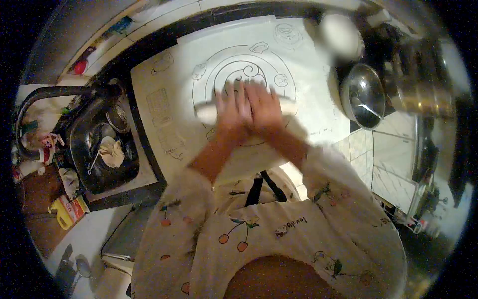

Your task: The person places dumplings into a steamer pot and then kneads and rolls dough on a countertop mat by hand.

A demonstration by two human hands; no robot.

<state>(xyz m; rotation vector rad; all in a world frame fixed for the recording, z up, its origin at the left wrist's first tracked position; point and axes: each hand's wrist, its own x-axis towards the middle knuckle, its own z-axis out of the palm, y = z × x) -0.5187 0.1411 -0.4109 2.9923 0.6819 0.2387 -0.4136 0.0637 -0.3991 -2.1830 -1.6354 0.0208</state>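
A pale, log-shaped roll that looks like dough (206,114) lies crosswise on a white printed mat (174,134). My left hand (233,110) rests flat on the middle of the roll, its fingers stretched away from me. Right beside it, touching it, my right hand (265,107) is pressed on the same roll with fingers extended. Neither hand is wrapped around the roll. Its two ends show past my hands, while the middle is hidden under them. Circles and small drawings are printed on the mat around the roll.
To the left is a dark sink (107,174) with dishes and a black faucet (55,92). A metal bowl (366,94) holding a utensil stands at the right, near a blurred white round container (341,35). A yellow jug (62,213) sits at lower left.
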